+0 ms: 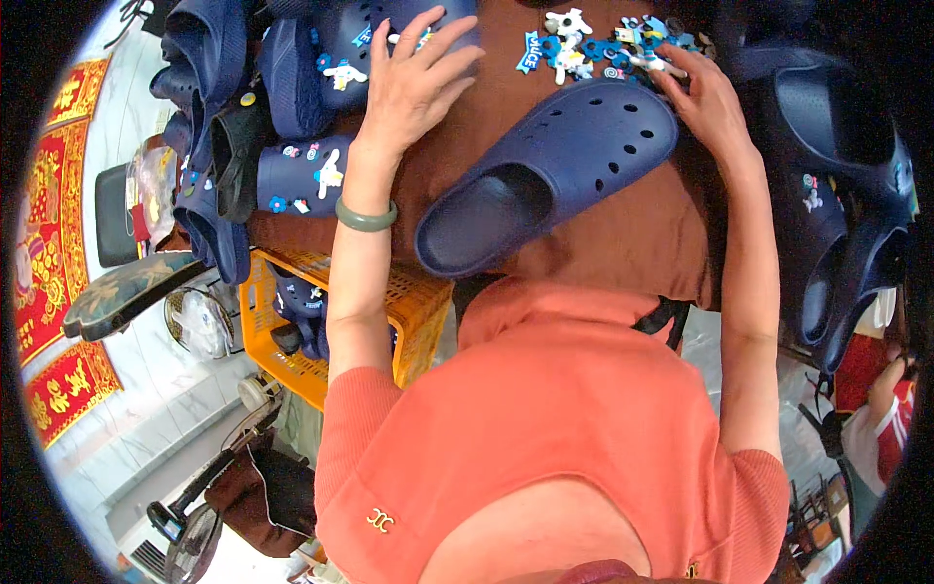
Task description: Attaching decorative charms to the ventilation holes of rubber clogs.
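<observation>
A plain navy blue clog (550,170) lies on the brown cloth-covered table (632,234) in front of me, toe toward the far right. My right hand (705,102) rests at its toe, fingers among a scatter of small blue and white shoe charms (608,49). My left hand (413,78), a green bangle on its wrist, hovers with fingers spread over a navy clog fitted with charms (355,54); nothing is gripped in it. Whether the right fingers pinch a charm is hidden.
Decorated navy clogs (297,180) pile at the left of the table, plain ones (846,195) at the right. An orange plastic crate (413,311) with more clogs stands below the table edge. A fan (199,321) and a stool (126,292) stand on the tiled floor at left.
</observation>
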Tool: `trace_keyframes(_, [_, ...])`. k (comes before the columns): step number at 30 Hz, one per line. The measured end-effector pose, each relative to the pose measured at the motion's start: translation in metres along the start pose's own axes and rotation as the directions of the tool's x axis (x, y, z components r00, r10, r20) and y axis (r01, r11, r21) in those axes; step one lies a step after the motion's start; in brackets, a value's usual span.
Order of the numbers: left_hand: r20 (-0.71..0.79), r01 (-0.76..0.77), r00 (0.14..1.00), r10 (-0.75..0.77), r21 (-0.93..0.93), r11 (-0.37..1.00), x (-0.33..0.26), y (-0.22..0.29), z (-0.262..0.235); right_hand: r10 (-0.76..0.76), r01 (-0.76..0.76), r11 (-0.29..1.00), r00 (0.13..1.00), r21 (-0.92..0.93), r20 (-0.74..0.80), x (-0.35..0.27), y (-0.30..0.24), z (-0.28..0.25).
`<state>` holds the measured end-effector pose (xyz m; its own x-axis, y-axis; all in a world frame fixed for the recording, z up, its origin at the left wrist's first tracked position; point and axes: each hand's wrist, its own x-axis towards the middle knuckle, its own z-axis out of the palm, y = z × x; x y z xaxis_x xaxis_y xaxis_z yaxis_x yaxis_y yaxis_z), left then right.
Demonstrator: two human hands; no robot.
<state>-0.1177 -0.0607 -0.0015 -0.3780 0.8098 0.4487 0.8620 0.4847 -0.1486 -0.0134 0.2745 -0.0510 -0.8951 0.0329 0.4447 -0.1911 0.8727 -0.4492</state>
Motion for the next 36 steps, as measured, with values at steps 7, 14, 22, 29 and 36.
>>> trace_keyframes(7, [-0.014, 0.029, 0.999, -0.029, 0.024, 0.999, -0.002, -0.001, 0.006, 0.035, -0.034, 0.999, 0.998, -0.028, 0.048, -0.002, -0.007, -0.003])
trace_keyframes(14, [0.09, -0.054, 0.995, 0.049, 0.057, 0.997, -0.006, -0.012, -0.002, 0.018, -0.016, 0.999, 0.999, -0.045, 0.036, -0.004, -0.01, -0.004])
trace_keyframes(22, [0.148, -0.084, 0.985, 0.083, 0.004, 0.996, -0.012, -0.03, -0.03, -0.033, 0.034, 0.998, 0.999, -0.05, 0.008, -0.004, -0.005, -0.001])
trace_keyframes(29, [-0.009, 0.401, 0.892, -0.453, -0.446, 0.8, -0.031, -0.023, -0.083, -0.02, 0.024, 0.995, 0.999, -0.096, 0.039, -0.003, -0.007, 0.0])
trace_keyframes(36, [0.355, 0.241, 0.802, -0.48, -0.928, -0.284, -0.023, 0.038, -0.055, 0.018, -0.016, 0.998, 0.999, -0.061, 0.042, -0.004, -0.011, -0.001])
